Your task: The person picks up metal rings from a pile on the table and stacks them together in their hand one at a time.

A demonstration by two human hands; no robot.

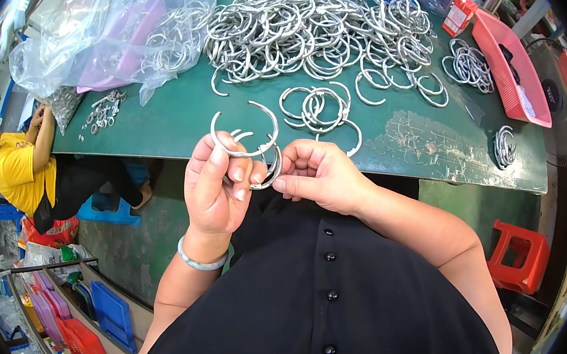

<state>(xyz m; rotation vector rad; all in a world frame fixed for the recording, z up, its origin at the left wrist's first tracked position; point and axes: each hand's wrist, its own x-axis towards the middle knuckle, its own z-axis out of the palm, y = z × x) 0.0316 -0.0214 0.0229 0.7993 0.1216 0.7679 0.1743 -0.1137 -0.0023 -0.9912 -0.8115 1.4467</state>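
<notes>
My left hand (211,193) is closed around several silver-coloured metal bangles, raised just over the near edge of the table. One open C-shaped bangle (276,129) stands up from its fingers with the gap toward the upper left. My right hand (322,173) pinches the side of another bangle (276,165) in that group, close to my left fingertips. Exactly how many are held is hidden by the fingers. Beyond my hands a few loose bangles (341,107) overlap on the green table (186,115). A big heap of similar bangles (278,35) spreads behind them.
Clear plastic bags (78,24) cover a purple tray at the left, beside small metal pieces (105,111). On the right are a pink basket (509,69) and small bangle bundles (504,146). A person in yellow (18,173) sits at the left; a red stool (518,257) stands right.
</notes>
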